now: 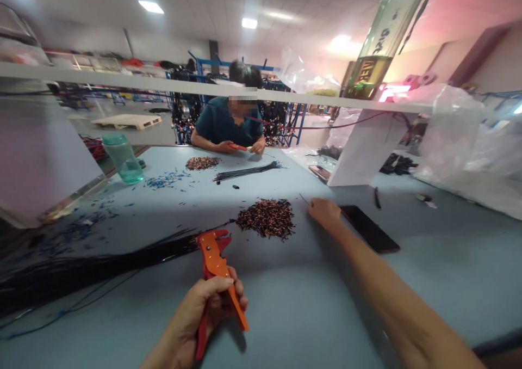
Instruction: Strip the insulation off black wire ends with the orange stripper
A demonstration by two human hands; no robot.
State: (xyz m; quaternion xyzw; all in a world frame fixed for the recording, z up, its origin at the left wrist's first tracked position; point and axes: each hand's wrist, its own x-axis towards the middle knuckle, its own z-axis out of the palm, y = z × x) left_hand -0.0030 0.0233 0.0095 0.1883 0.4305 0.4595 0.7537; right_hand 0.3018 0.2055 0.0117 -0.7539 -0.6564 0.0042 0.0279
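Note:
My left hand is wrapped round the handles of an orange and red wire stripper, whose jaws point away from me. Just beyond the jaws lies a pile of short black and copper-coloured wire offcuts. A thick bundle of long black wires stretches from the left edge up to the tool's head. To the right of the pile, my right hand is closed, with a thin dark wire sticking out from its fingertips. A dark smartphone lies right beside that hand.
Across the table a co-worker holds a red tool, near another wire bundle and an offcut pile. A green bottle stands left. Overhead runs a white shelf bearing a tall bottle; its support panel stands right.

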